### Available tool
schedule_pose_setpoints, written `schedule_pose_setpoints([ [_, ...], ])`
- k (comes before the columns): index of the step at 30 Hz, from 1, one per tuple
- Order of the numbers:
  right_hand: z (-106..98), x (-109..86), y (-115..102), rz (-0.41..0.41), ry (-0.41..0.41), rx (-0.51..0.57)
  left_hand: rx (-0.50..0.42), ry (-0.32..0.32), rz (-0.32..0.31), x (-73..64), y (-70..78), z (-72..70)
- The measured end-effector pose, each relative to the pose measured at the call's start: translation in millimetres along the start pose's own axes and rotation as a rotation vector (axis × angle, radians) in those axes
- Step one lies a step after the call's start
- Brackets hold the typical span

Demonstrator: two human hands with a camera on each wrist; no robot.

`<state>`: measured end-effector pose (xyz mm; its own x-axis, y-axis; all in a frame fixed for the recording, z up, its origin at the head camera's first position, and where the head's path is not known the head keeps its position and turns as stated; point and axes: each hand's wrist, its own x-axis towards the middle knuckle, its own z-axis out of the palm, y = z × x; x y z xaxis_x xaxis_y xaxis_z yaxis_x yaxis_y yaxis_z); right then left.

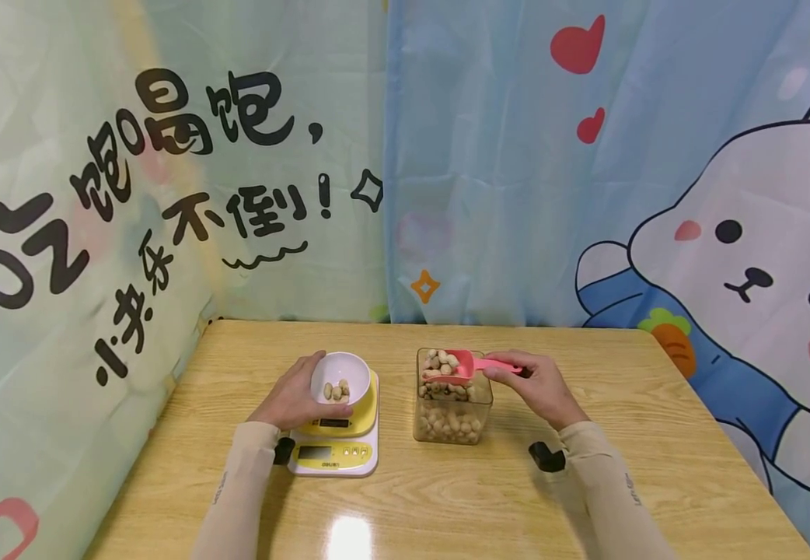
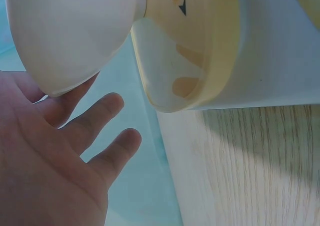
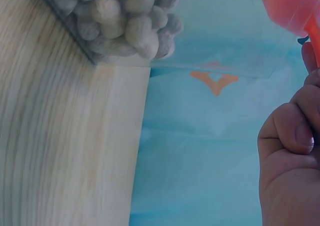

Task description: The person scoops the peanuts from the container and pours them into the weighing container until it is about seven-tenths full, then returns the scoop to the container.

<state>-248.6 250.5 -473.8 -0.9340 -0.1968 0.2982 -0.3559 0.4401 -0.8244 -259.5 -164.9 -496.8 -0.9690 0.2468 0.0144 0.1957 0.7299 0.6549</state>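
Note:
My left hand (image 1: pixel 295 395) holds a small white bowl (image 1: pixel 354 373) by its side, over a yellow-and-white kitchen scale (image 1: pixel 370 445). Several peanuts (image 1: pixel 337 390) lie in the bottom of the bowl. In the left wrist view the bowl (image 2: pixel 75 30) is tilted, above the scale's yellow plate. My right hand (image 1: pixel 534 381) pinches the handle of a pink scoop (image 1: pixel 464 367) loaded with peanuts. The scoop is over the mouth of a clear square container (image 1: pixel 478 395), which holds many more peanuts (image 3: pixel 135 23).
Everything stands on a wooden table (image 1: pixel 440 498), the container to the right of the scale. A printed cloth curtain (image 1: pixel 482 194) hangs behind the table's back edge and along its left side. A black wrist strap piece (image 1: pixel 546 457) shows by the right forearm.

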Motion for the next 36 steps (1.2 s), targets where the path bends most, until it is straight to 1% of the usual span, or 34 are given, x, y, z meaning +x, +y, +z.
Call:
schedule_pose_setpoints([
  [2,1.0,0.4,-7.6,-0.005,-0.006,0.001,-0.002,-0.001,-0.003,-0.1,0.4,0.0],
  [6,-0.4,-0.3,-31.1,-0.020,-0.010,-0.002,-0.005,-0.005,-0.010,-0.7,1.8,-0.8],
  [9,-2.3,-0.6,-42.0,-0.031,-0.013,0.018,-0.006,-0.006,-0.013,-1.1,1.9,-0.9],
  [12,-2.7,1.0,-44.2,-0.026,-0.014,0.036,-0.008,-0.007,-0.015,0.1,0.7,-0.4],
  [17,3.0,11.1,-30.2,-0.006,-0.013,0.038,-0.012,-0.007,-0.015,2.7,-2.4,0.0],
  [20,8.2,17.7,-25.2,-0.007,-0.021,0.062,-0.014,-0.007,-0.019,3.4,-2.9,0.2],
  [26,21.7,28.6,-34.2,-0.036,-0.041,0.098,-0.014,-0.008,-0.022,1.8,0.1,0.1],
  [31,35.1,37.5,-44.7,-0.060,-0.079,0.129,-0.011,-0.005,-0.035,0.4,2.6,-0.9],
  [36,47.0,42.8,-56.4,-0.060,-0.116,0.134,-0.007,-0.005,-0.038,-0.5,4.8,-1.5],
])
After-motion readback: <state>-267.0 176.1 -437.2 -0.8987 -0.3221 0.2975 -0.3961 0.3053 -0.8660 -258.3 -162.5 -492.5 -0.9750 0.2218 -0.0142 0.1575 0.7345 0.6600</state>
